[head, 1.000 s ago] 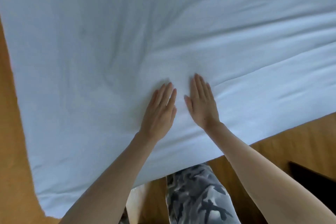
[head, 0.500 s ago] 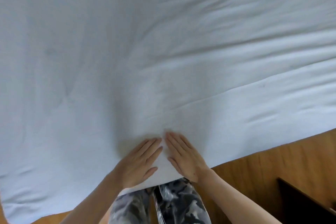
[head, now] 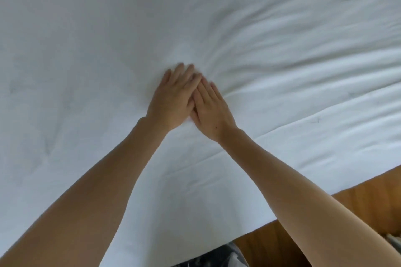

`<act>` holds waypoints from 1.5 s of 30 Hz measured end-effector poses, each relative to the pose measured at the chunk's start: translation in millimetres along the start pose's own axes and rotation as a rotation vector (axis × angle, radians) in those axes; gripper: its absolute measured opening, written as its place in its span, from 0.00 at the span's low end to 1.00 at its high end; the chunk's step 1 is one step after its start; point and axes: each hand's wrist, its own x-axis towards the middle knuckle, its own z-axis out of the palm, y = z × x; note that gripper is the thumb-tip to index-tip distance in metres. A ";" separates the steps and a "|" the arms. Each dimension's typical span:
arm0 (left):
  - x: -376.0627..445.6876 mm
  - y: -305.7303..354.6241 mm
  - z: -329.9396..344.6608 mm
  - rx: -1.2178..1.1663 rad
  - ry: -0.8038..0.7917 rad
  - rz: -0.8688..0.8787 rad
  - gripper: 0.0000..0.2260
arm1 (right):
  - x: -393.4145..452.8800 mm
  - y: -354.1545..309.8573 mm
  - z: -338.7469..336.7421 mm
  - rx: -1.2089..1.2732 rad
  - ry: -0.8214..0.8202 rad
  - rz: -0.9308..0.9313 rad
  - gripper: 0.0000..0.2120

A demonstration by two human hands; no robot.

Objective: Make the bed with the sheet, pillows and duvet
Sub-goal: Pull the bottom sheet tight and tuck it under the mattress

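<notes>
A white duvet (head: 282, 28) covers nearly the whole head view, with soft wrinkles fanning out to the right from my hands. My left hand (head: 173, 97) lies flat on it near the middle, fingers straight and pointing away from me. My right hand (head: 211, 112) presses flat beside it, and its fingertips slip under the left hand's fingers. Both arms are stretched far forward over the bed. A long seam or fold line runs across the duvet to the right of my hands. No pillows are in view.
The duvet's near edge hangs over a wooden floor (head: 325, 223) at the lower right. My camouflage-patterned trouser leg (head: 219, 259) shows at the bottom edge, against the bed's side.
Both hands have slid forward over the duvet, from near its front edge toward the middle of the bed, and have drawn together until they overlap. My arms are now stretched out.
</notes>
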 end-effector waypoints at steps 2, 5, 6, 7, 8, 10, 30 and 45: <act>-32.8 16.3 17.5 -0.034 -0.012 0.044 0.24 | -36.7 -10.7 13.3 0.018 -0.023 0.020 0.27; -114.4 62.9 40.8 -0.130 -0.026 0.066 0.26 | -123.0 -32.7 29.8 0.021 -0.117 -0.048 0.27; -139.6 79.8 46.3 -0.143 -0.037 0.071 0.26 | -149.0 -37.6 33.2 -0.009 -0.141 -0.094 0.27; -159.8 95.3 51.4 -0.141 -0.061 0.071 0.26 | -171.1 -40.3 38.0 -0.047 -0.157 -0.137 0.27; -175.6 107.3 56.5 -0.128 -0.090 0.063 0.27 | -187.9 -41.3 43.2 -0.074 -0.165 -0.166 0.27; -193.2 122.2 61.8 -0.119 -0.134 0.025 0.27 | -205.8 -41.6 49.4 -0.083 -0.167 -0.199 0.28; -80.0 230.8 65.4 -0.024 0.074 -0.510 0.24 | -216.6 204.8 -31.3 -0.245 -0.293 -0.833 0.27; -15.3 239.6 47.5 -0.191 0.237 -0.323 0.19 | -158.4 270.3 -86.8 -0.007 -0.066 -0.674 0.23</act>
